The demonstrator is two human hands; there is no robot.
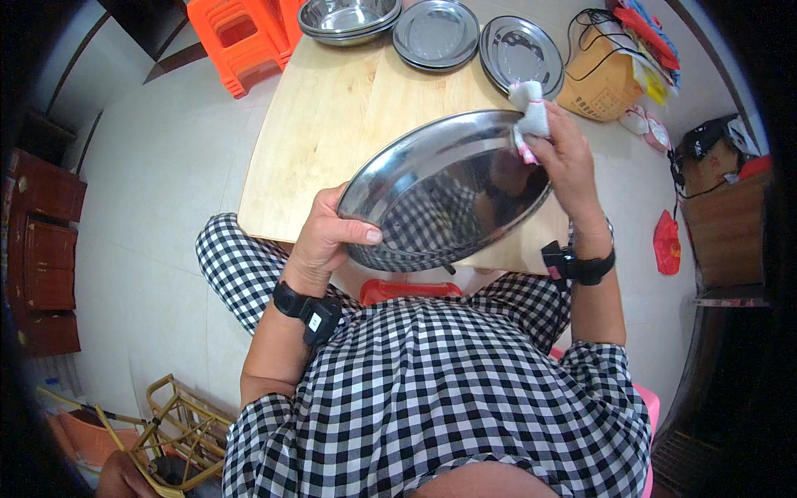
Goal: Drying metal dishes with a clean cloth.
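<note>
A large oval stainless-steel plate (436,193) is held tilted over the near edge of a pale wooden table (311,143). My left hand (333,230) grips its left end, the thumb lying over the rim. At the opposite end, my right hand (566,155) pinches a white cloth with pink edging (532,118) against the upper right rim. The fingers of my right hand behind the rim are partly hidden. My checked clothing reflects in the shiny inner face of the plate.
Along the table's far side stand steel basins (348,18) and two piles of oval plates (436,34) (523,56). Orange plastic stools (240,43) are at the back left. A yellow-brown bag (601,87) with black cables sits to the right. A bamboo-like frame (180,429) stands at lower left.
</note>
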